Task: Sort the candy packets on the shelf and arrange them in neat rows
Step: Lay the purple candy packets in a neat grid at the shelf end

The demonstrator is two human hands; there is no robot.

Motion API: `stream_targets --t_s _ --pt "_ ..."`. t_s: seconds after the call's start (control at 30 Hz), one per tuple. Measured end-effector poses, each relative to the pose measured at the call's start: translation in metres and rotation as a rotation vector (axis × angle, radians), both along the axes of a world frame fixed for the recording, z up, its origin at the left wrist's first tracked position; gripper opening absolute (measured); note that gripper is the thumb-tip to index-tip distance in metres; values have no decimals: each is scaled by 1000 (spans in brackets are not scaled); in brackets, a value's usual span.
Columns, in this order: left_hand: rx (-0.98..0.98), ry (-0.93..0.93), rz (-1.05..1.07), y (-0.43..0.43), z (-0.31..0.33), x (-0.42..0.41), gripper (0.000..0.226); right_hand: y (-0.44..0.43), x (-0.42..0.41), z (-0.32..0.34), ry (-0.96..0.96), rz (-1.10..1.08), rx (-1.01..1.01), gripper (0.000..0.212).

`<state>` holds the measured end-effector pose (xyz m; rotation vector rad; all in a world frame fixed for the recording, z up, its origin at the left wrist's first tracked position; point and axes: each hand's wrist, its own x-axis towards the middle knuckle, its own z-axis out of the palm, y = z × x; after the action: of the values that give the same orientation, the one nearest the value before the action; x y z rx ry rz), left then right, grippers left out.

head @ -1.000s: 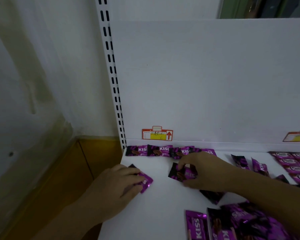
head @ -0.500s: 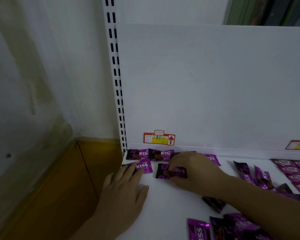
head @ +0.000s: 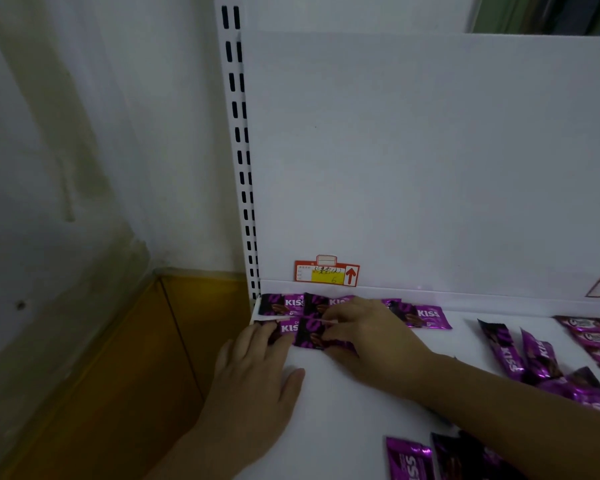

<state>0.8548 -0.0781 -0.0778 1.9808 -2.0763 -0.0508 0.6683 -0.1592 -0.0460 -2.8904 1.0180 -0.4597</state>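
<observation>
Just below the red and yellow price tag (head: 326,273), along the back edge of the white shelf (head: 343,393), a first row of purple candy packets (head: 281,304) is laid end to end, so that the printed names face up and the row follows the shelf's rear lip. Directly in front of that row, on the side away from the tag, a second row is being started. Its first packet (head: 284,329) is pinned flat under the spread fingertips of the left hand (head: 253,372), which lies open and clamps nothing; the pressure presumably keeps the packet from sliding. The next packet (head: 310,336) is held against it by the right hand (head: 368,336), with fingers curled over the wrapper and pressing down rather than pinching, as far as can be told. It is set edge to edge with its neighbour so the new row is matched to the one behind. Well to the right of the tag, loose packets (head: 510,351) are left tilted and overlapping, still unsorted, and more (head: 409,459) lie at the shelf's front. The sorting is judged to be at an early stage.
</observation>
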Motion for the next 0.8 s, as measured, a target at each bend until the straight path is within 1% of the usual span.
stream_targets --t_s 0.1,0.27,0.53,0.63,0.7,0.77,0.8 --pt "32 0 20 -1 -1 0 58 1 1 -3 -21 -31 16 24" --pt "51 8 18 -2 -3 1 61 -3 2 -5 -1 -39 10 28" --pt "39 68 24 -1 -1 1 59 -4 -2 9 18 -27 33 25" --pt "-4 78 13 2 4 2 52 -3 -16 30 -33 -77 55 18" --pt "-52 113 -33 5 8 1 45 -1 -36 44 -62 -143 84 14" --pt "-148 191 -122 9 12 1 35 2 -63 56 -66 -238 133 13" --pt "-150 243 -167 12 15 -1 26 3 -78 60 -49 -279 171 12"
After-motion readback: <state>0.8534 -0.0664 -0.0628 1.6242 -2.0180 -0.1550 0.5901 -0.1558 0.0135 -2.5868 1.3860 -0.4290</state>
